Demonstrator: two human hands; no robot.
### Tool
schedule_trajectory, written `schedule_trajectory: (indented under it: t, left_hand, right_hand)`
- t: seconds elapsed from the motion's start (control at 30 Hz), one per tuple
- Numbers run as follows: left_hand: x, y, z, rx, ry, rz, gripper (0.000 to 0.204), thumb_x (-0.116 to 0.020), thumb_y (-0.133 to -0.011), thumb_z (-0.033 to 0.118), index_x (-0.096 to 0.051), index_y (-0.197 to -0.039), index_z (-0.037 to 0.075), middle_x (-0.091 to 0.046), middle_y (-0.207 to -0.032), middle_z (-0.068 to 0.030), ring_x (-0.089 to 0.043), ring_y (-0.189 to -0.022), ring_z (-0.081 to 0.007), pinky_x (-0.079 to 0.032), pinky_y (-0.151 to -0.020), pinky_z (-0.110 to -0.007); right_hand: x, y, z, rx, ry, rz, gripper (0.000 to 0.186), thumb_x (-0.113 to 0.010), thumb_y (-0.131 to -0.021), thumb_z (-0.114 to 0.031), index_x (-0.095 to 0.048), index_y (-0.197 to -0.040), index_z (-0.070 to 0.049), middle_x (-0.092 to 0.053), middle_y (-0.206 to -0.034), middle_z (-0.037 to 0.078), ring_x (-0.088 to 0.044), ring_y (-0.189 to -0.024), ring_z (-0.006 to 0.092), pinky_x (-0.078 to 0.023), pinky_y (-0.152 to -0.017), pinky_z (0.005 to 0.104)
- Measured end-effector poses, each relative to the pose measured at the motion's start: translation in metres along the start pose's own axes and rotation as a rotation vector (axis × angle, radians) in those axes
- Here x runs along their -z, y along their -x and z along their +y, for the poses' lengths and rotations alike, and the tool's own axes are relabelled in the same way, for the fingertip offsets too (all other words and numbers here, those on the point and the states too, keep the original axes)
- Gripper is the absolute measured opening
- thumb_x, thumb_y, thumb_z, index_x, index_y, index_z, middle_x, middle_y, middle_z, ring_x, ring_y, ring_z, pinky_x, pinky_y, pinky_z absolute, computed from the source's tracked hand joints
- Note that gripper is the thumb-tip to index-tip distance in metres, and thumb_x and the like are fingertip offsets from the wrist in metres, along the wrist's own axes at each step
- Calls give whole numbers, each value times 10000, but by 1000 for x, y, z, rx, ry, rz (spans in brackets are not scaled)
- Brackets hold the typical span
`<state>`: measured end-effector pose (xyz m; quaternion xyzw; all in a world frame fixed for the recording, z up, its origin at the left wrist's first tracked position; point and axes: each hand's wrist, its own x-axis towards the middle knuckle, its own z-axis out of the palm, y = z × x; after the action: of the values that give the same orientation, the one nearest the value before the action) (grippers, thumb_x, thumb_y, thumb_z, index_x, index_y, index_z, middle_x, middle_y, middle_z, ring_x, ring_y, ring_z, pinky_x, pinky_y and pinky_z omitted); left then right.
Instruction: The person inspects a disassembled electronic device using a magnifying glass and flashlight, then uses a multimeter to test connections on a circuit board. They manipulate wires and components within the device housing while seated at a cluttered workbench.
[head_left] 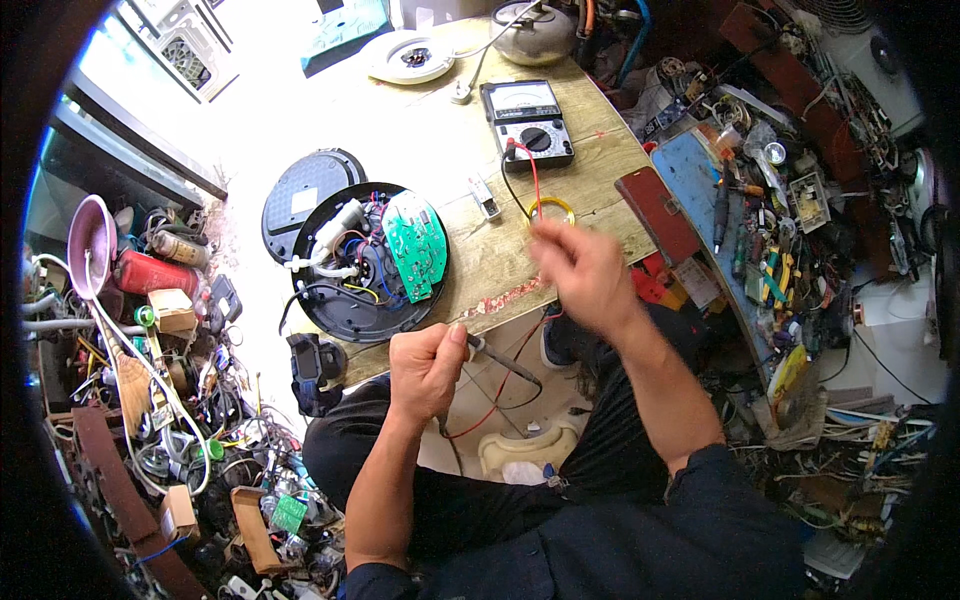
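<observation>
My left hand [428, 368] is closed in a fist at the table's front edge. A thick dark cord [515, 368] comes out by its thumb and loops over my lap. My right hand [585, 275], slightly blurred, has its fingers curled together; what they hold, if anything, is hidden. Just beyond it lies a yellow ring [565, 208]. Red and black leads run toward this hand from an analog multimeter [535, 138]. Left of my hands sits an opened round black appliance base [355, 322] with wires and a green circuit board [415, 245].
Behind the base lies a round black cover [300, 190]. A small metal-ended part [485, 198] rests on the wooden table [470, 250]. A white round part [410, 58] and a metal pot [530, 38] stand farther back. Tools crowd a blue board [685, 185] at right; scrap fills the left floor.
</observation>
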<state>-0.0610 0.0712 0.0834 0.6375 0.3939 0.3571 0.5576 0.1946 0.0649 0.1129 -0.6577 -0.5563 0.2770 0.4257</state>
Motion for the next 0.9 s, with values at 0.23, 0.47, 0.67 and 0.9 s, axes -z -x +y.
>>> schedule_trajectory:
  t: [0.23,0.47,0.67,0.9]
  left_hand:
    - [-14,-5,1,-41,-51,-40,432,-663,-1048,155,-560,-662,-11,-434,-545,-86,-383,-488,-152,-364,-483,-354]
    - [-10,-2,1,-62,-89,-39,425,-681,-1030,159,-548,-662,-7,-418,-559,-139,-373,-469,-232,-349,-482,-400]
    - [-10,-6,3,-60,-88,-39,428,-681,-1027,151,-550,-650,-5,-424,-552,-147,-394,-457,-247,-354,-479,-402]
    - [-11,-6,0,-76,-92,-44,419,-688,-1020,146,-558,-651,-5,-416,-550,-153,-391,-454,-264,-352,-476,-405]
  right_hand:
    - [31,-154,71,113,671,392,346,-788,-930,-373,-790,-1017,-37,-767,-933,176,-737,-862,369,-561,-743,480]
    - [19,-179,88,-20,694,384,348,-804,-901,-407,-775,-940,-62,-765,-1002,167,-731,-932,409,-573,-814,527]
    - [18,-182,97,16,649,414,278,-811,-889,-349,-785,-910,-73,-769,-999,152,-730,-922,399,-568,-789,522]
    - [18,-184,98,35,610,426,247,-824,-862,-317,-794,-894,-74,-773,-982,146,-732,-894,396,-564,-769,512]
